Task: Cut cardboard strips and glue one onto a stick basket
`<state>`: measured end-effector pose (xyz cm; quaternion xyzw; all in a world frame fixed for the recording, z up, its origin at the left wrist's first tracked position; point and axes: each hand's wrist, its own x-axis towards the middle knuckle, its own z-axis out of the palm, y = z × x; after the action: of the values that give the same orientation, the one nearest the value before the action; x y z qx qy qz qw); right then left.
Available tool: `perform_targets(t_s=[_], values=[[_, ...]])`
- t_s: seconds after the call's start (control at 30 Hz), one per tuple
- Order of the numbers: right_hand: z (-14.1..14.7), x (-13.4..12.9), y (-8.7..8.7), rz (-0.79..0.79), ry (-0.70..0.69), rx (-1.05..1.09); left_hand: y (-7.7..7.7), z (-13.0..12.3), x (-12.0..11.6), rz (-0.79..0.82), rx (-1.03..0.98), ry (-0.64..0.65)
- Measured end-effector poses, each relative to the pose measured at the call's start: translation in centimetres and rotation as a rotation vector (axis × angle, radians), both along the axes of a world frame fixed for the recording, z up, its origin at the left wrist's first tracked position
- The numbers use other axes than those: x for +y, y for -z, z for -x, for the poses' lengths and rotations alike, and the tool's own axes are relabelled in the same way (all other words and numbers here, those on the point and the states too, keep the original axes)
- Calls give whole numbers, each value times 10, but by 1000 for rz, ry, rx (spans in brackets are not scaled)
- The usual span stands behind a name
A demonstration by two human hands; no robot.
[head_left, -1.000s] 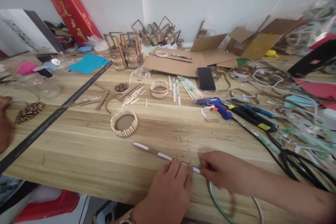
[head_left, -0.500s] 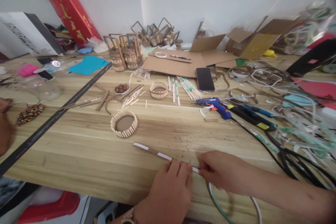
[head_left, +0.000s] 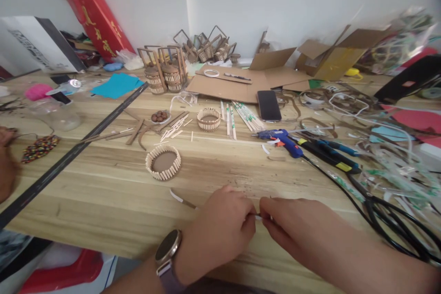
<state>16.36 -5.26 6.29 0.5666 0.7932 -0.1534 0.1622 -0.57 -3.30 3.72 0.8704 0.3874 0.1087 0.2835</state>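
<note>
My left hand [head_left: 223, 223], with a watch [head_left: 168, 245] on its wrist, is closed on a thin brown strip [head_left: 177, 195] with white patches. The strip's free end sticks out to the left, slightly curved, over the table. Close by on the right, my right hand [head_left: 292, 220] pinches the same strip, and a short piece shows between the two hands. The fingertips of both hands are partly hidden. Beyond my left hand lies a ring of small wooden sticks [head_left: 163, 162] round a brown base. A second stick ring [head_left: 208, 120] stands farther back.
A blue glue gun [head_left: 280, 140] and black-handled scissors [head_left: 392, 225] lie to the right, near tangled strips. Behind are a phone [head_left: 269, 105], cardboard [head_left: 223, 85] and small baskets [head_left: 174, 76]. Another person's hand [head_left: 7, 138] is at the left edge, beside a beaded piece [head_left: 40, 148].
My left hand has gone from lying over the strip to gripping it. The strip's left end now bends up, and its loop below my right hand is out of sight.
</note>
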Motion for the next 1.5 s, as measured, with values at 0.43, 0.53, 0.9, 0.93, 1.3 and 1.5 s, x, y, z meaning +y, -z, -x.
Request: perform_targets(t_s=[0.43,0.53,0.9,0.93,1.3,1.5], values=[[8,-8,-7,-150,-33,-46,0,-1,-2,8,-190,-243],[-1,-14,5,-358,-36,128,-7,2,0,20,-279,-299],[-17,-35,18,-674,-163,323,-29,23,4,42,-386,-483],[-23,-37,20,-614,-137,351,-33,32,8,13,-389,-588],[-30,-14,-12,-680,-40,588,-56,50,-1,179,-90,-130],[-12,-16,-1,-480,50,727,-59,54,-11,30,38,-164]])
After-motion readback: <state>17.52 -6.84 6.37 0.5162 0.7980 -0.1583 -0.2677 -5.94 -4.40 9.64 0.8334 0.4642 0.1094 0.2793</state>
